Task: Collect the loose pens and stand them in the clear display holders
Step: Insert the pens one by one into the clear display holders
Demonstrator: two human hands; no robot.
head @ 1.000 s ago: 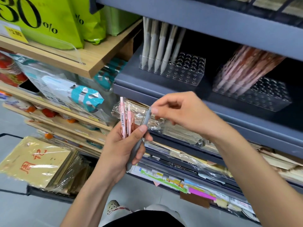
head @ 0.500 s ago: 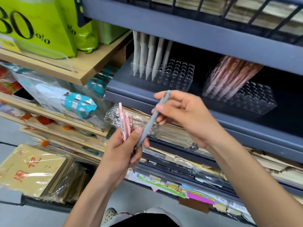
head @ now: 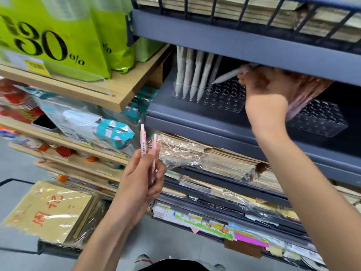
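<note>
Right hand (head: 261, 83): a grey pen (head: 227, 76) is pinched and tilted, its tip just over the clear holder (head: 224, 100).
Left hand (head: 139, 178): pink pens (head: 144, 140) are gripped upright.

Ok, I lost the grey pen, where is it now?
Head view: the grey pen is pinched in the right hand, slanting toward the left clear holder, right of the standing grey pens.

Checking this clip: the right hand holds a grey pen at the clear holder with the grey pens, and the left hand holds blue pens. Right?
Not blue: the head view shows the left hand gripping pink pens. The rest stands: the right hand holds a grey pen at the clear holder with the grey pens.
</note>
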